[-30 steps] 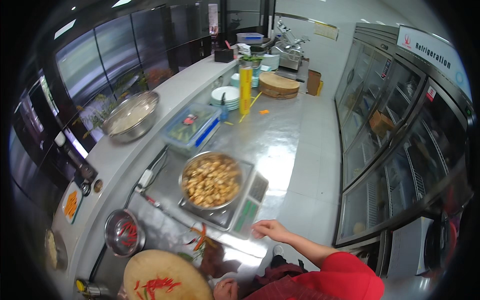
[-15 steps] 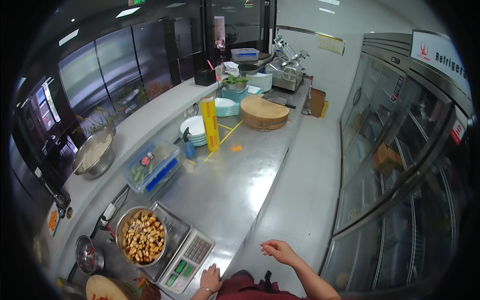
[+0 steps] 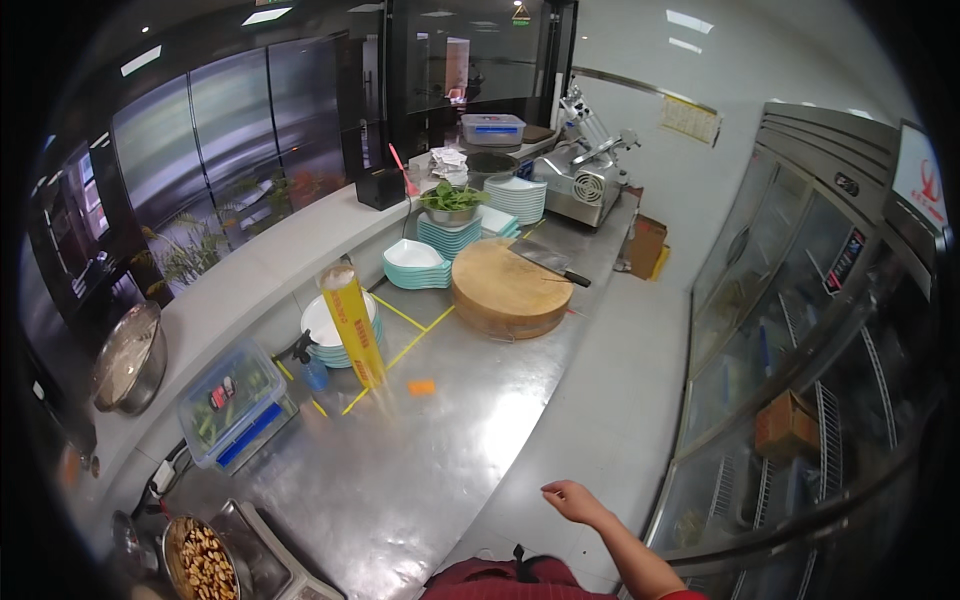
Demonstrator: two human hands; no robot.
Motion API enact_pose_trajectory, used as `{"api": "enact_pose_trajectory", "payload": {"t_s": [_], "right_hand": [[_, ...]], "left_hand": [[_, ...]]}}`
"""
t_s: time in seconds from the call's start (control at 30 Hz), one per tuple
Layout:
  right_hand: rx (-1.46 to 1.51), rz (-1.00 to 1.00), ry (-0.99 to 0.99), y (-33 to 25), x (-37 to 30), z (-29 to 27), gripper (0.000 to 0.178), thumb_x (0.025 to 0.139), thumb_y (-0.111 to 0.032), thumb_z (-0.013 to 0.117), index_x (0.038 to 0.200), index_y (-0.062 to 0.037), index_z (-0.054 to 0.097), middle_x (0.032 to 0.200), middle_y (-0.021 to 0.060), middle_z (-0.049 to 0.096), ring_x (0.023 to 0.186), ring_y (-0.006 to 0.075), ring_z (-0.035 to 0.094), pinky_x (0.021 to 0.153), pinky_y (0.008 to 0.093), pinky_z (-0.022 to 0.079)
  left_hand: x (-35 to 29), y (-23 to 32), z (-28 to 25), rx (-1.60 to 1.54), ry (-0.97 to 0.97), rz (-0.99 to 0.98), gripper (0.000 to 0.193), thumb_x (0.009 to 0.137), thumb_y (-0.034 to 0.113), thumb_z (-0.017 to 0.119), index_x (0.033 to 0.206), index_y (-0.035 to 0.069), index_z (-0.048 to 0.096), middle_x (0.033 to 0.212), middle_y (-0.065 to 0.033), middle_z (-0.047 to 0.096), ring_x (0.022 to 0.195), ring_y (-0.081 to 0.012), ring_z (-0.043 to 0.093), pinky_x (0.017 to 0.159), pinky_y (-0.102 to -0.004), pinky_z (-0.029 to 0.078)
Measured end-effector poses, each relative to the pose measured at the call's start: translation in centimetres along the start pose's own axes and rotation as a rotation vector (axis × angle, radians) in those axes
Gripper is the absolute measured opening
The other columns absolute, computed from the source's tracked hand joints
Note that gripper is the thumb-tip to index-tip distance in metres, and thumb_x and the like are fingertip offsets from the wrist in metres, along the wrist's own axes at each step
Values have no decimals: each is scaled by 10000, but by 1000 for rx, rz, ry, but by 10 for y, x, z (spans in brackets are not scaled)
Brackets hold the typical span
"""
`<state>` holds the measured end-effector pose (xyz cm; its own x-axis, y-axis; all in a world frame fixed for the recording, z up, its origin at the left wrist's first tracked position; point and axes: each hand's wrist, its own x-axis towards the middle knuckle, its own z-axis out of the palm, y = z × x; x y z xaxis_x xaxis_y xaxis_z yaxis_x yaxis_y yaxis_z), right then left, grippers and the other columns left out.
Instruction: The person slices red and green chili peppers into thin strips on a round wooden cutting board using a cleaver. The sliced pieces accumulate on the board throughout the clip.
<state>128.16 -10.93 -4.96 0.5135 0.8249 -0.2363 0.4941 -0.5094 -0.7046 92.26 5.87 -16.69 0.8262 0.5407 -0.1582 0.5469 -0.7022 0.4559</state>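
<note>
1. Hanging loosely half-open, the right hand (image 3: 575, 502) looks empty, beyond the counter's (image 3: 450, 465) right edge.
2. The left hand is out of view; cannot tell.
3. Round wooden board (image 3: 503, 282) lies near that edge, bearing a cleaver (image 3: 548, 264).

I have lost sight of the left hand from its place just beside the digital scale (image 3: 250, 550); the right hand (image 3: 575, 501) now hangs farther from that scale.

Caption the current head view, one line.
Right hand beside a steel counter; cleaver at the edge of a round chopping board.
</note>
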Motion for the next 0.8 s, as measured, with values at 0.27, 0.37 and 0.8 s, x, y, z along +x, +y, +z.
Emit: {"api": "enact_pose_trajectory", "payload": {"t_s": [0.27,0.37,0.8], "right_hand": [[-277,-247,-54,102,237,-121,298,869,-281,624,1034,-46,705,974,213,683,947,369,635,866,440,501],[-402,-327,197,107,354,-194,301,829,-243,672,1067,-59,690,1030,249,643,997,385,604,887,461,484],[-440,-131,234,230,678,-302,521,793,-323,680,1147,45,576,1106,278,625,1047,413,603,882,456,480]], "left_hand": [[162,54,-42,-85,33,-73,419,815,404,643,1128,126,655,1124,-136,631,1037,-309,603,880,-428,485],[187,59,-40,-127,88,-252,418,822,420,631,1123,132,660,1099,-131,645,1016,-310,614,869,-426,493],[-31,345,137,-808,300,-1429,424,851,486,581,1102,160,685,991,-112,705,923,-314,662,820,-413,524]]}}
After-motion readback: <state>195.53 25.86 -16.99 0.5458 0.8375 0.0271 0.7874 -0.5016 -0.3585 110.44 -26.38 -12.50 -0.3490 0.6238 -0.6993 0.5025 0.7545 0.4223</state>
